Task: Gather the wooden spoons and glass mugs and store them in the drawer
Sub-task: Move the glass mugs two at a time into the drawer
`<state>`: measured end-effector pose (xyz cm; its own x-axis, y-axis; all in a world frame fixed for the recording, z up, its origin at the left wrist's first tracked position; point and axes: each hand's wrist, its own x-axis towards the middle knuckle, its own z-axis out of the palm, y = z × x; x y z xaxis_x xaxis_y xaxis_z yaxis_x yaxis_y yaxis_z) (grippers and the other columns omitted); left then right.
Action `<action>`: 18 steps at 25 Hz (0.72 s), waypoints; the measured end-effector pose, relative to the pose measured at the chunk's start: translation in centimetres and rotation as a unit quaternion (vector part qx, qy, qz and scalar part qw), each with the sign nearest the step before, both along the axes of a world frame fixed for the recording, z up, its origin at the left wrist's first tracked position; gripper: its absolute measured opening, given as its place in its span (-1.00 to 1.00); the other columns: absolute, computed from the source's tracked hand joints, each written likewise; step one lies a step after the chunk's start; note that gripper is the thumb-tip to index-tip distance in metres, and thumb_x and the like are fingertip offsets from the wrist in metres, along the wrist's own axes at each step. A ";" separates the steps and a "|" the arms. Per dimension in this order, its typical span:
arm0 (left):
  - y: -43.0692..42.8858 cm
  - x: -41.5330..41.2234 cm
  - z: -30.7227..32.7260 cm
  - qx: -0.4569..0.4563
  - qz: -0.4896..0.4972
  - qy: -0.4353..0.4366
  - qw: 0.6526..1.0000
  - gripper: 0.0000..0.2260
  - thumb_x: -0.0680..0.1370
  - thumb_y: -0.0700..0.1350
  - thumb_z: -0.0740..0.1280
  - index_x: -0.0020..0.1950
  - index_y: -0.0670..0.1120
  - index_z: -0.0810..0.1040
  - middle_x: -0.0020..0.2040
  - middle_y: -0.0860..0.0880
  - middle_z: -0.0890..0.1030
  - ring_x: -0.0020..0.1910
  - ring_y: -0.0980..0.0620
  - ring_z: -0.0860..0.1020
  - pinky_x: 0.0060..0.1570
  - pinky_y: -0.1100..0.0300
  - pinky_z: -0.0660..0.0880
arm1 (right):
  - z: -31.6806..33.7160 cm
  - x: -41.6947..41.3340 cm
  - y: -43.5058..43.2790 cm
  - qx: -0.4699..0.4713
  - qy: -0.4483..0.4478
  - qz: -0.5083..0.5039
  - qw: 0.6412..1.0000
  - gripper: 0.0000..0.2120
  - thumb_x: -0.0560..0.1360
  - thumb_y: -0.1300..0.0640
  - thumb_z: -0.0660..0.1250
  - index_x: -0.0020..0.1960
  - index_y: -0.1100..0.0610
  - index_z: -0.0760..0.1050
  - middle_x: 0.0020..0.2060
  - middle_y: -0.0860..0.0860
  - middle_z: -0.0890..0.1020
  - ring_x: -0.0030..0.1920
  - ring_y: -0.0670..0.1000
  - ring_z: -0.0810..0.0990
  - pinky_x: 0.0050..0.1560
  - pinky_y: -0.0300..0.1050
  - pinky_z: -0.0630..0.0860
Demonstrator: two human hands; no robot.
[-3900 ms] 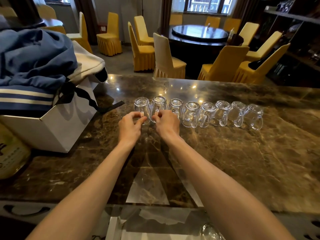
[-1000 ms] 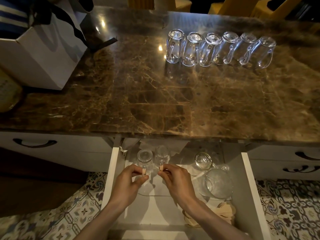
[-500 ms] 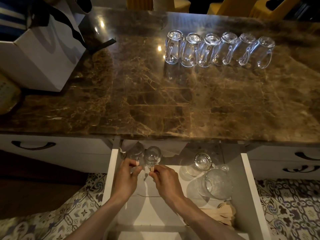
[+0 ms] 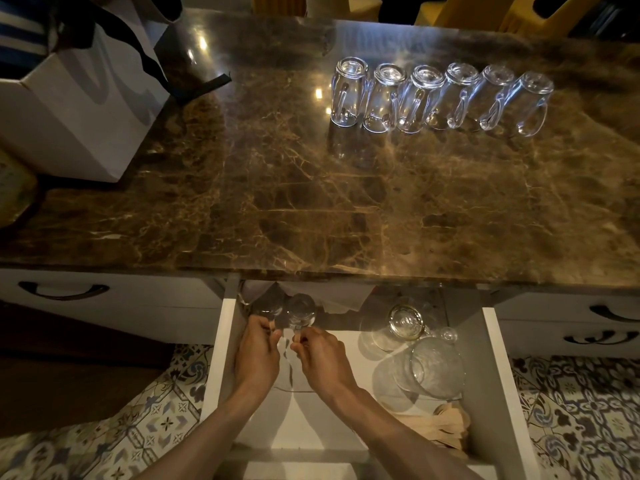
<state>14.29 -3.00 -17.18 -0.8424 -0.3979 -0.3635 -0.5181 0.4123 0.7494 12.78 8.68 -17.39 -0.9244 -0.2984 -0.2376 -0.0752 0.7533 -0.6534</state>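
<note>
Both grips clamped: left hand (image 4: 258, 355) pinches the left mug (image 4: 267, 303), right hand (image 4: 323, 362) the right mug (image 4: 302, 309), in the drawer (image 4: 221, 344).

Dim warm light, ceiling-lamp glare on countertop (image 4: 311, 202), wide-angle edge bending.

You face a glossy brown marble countertop (image 4: 277, 202) with small spots of lamp light on it. At its far left stands a white paper bag (image 4: 79, 116) with black ribbon straps (image 4: 145, 60); striped blue-and-white cloth (image 4: 20, 32) shows at its top. A yellowish object (image 4: 14, 188) beside the bag is too cut off to name. Below the counter, closed drawer fronts (image 4: 138, 306) carry dark curved handles (image 4: 64, 292). Patterned floor tiles (image 4: 581, 410) lie underfoot, and yellow chairs (image 4: 485, 12) stand beyond the counter.
</note>
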 end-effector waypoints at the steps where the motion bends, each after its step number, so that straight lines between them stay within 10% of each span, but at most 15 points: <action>1: 0.1 0.1 -0.2 0.003 0.001 -0.003 1.000 -0.98 0.59 -0.17 0.22 -0.01 -0.07 0.39 -0.09 -0.07 0.57 -0.11 -0.03 0.54 -0.13 0.02 0.49 | 0.1 0.0 -0.1 -0.001 -0.003 -0.001 1.000 -0.85 0.57 0.13 0.22 0.01 0.16 0.53 -0.01 0.08 0.61 -0.01 0.07 0.56 -0.05 -0.15 0.42; 18: -1.1 -0.3 3.3 0.217 -0.017 -0.124 0.968 -0.57 0.52 -0.09 0.35 0.36 0.01 0.33 0.27 0.01 0.45 0.27 -0.06 0.45 0.25 0.03 0.40 | 3.5 -2.8 1.0 0.056 -0.208 0.063 0.974 -0.67 0.48 0.02 0.33 0.20 0.11 0.54 0.17 0.06 0.60 0.14 0.07 0.56 0.13 -0.07 0.50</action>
<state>13.95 -4.08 -13.92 -0.7177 -0.1350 -0.6831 -0.6960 0.1071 0.7100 9.93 9.72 -13.90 -0.6986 -0.3539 -0.6219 0.0820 0.8238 -0.5609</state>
